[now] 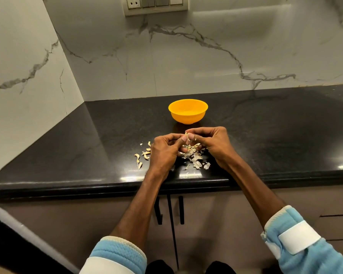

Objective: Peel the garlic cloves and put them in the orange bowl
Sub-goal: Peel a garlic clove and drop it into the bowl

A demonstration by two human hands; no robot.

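Both hands are raised a little above the glossy black stone counter [265,135], just in front of the round orange plastic bowl [188,113], on the person's side of it. The left hand [164,149] shows its back to the camera, with the knuckles up and the fingers curled inward to the right. The right hand [212,143] mirrors it, with its fingers curled inward to the left, so the fingertips of both hands meet in front of the bowl. Both forearms reach over the counter edge and draw closer toward the hands.

Between the meeting thumbs and forefingers a small pale garlic clove [186,134] is pinched tightly from both sides. Only its light tip shows above the nails, and it points up and toward the bowl. The rest is covered by the fingers, so I cannot tell its long axis for sure.

The bowl stands upright on the counter with its opening up. On the near side of the bowl, under and between the hands, lies a heap of thin whitish garlic skins [196,161]. Near and to the left of the bowl, beside the left hand, lie some curved pale yellow garlic pieces [146,154] (clove or skin, I cannot say).
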